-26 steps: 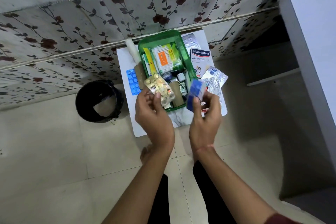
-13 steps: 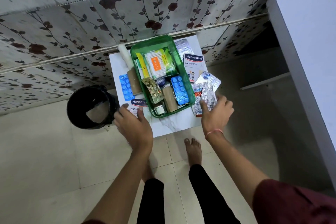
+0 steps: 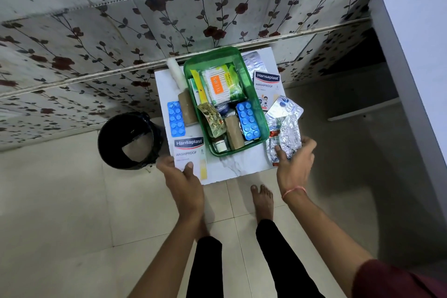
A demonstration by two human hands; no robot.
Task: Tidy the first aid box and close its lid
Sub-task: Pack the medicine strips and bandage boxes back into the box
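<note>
The green first aid box (image 3: 254, 84) stands open on a small white table (image 3: 242, 167), holding a cotton-bud pack, a blue blister strip (image 3: 248, 120), a gold pill strip and a brown roll. No lid shows. My left hand (image 3: 182, 176) grips the near edge of a Hansaplast box (image 3: 189, 152) lying left of the green box. My right hand (image 3: 294, 162) closes on silver pill strips (image 3: 285, 138) to the box's right. Another Hansaplast box (image 3: 267, 86) and a second blue blister strip (image 3: 176, 118) lie on the table.
A black bin (image 3: 129, 140) stands on the floor left of the table. A white bandage roll (image 3: 175, 74) and a brown roll (image 3: 187, 109) lie beside the box. A pale table (image 3: 418, 55) rises at the right. My bare foot (image 3: 262, 201) is below the table.
Both hands put the gold and blue strips into the box, then moved out. My left hand now holds the near Hansaplast box; my right hand has closed on the silver strips.
</note>
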